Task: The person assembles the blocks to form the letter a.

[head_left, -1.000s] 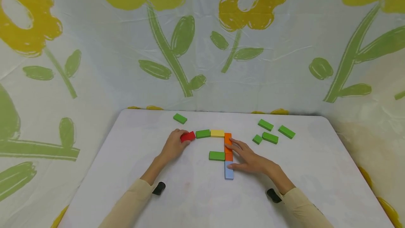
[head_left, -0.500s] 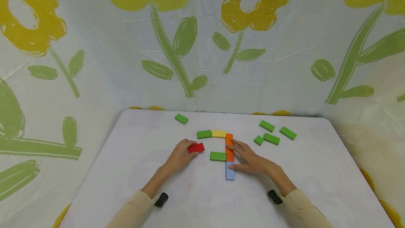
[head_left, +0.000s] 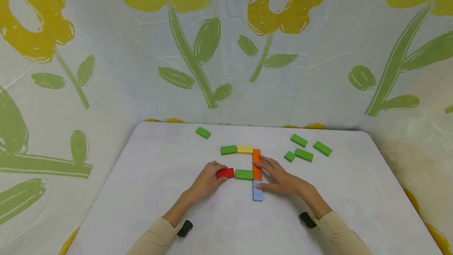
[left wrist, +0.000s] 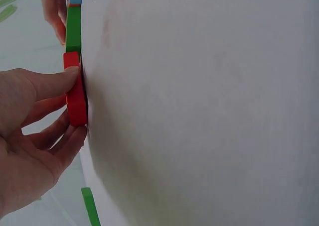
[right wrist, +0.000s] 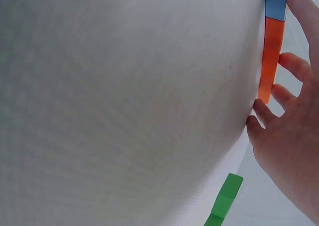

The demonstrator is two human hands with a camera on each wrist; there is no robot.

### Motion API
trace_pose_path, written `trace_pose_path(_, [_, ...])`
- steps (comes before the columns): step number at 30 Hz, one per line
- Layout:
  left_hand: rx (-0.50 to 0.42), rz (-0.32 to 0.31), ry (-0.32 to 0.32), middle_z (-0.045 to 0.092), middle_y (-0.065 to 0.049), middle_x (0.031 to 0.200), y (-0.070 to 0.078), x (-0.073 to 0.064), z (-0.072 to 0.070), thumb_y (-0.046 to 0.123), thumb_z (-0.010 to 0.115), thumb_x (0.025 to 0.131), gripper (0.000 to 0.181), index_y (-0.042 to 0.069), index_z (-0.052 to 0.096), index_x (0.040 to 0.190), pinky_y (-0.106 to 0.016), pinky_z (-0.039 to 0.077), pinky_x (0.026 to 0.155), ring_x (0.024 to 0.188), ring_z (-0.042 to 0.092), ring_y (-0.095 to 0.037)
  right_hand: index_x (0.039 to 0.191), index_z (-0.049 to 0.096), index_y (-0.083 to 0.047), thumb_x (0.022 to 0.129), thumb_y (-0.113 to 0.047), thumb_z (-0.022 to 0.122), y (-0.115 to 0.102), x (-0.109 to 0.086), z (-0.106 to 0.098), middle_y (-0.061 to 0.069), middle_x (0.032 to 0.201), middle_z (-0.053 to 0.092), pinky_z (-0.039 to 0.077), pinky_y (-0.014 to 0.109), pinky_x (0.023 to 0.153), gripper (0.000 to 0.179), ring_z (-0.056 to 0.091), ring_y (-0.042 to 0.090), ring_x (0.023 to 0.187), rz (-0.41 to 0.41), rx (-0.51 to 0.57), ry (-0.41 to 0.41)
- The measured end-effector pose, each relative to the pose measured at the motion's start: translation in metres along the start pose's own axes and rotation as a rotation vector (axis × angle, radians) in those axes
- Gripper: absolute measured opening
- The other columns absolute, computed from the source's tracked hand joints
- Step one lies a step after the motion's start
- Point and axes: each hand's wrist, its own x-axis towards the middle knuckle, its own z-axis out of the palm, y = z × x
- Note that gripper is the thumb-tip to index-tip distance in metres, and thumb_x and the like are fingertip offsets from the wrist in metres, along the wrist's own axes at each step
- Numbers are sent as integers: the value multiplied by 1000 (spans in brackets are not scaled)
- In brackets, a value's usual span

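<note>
Between thumb and fingers, my left hand (head_left: 207, 182) pinches a red block (head_left: 228, 173). Its right end lies close to a green block (head_left: 244, 174); in the left wrist view the two ends seem to meet. That green block abuts a column made of a long orange block (head_left: 256, 156), a short orange-red block (head_left: 257, 176) and a light blue block (head_left: 257, 195). My right hand (head_left: 283, 180) rests along the column's right side, fingertips on the orange block and thumb on the blue one. At the column's top, a yellow block (head_left: 245, 150) and another green block (head_left: 228, 150) run leftward.
Several loose green blocks (head_left: 304, 154) lie at the back right of the white table (head_left: 159, 152). One more green block (head_left: 203, 132) is near the back edge, left of the row. A flower-printed cloth (head_left: 226, 50) hangs behind the table.
My left hand has drawn the red block away from the upper green block, toward me and rightward, to the lower green block's left end. My right hand stays on the column.
</note>
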Motion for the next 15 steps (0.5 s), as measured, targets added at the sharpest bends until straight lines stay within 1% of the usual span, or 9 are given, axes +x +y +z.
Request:
trace_pose_path(5, [32,24,7,64,-9,112,0,0,3,7,78,92,34,2,69,124,-37,55,88,105,58,-24,162,33,-18,95,-51,71,0,1,0,14,169,14,29,69,114,84,19,41,151,1,-1,-1])
trace_pose_path(15, [40,52,25,63,-9,112,0,-3,6,5,78,91,33,1,69,123,-35,54,87,104,57,-23,162,33,-17,94,-50,72,0,0,0,15,168,15,30,68,113,84,19,42,151,5,0,-2])
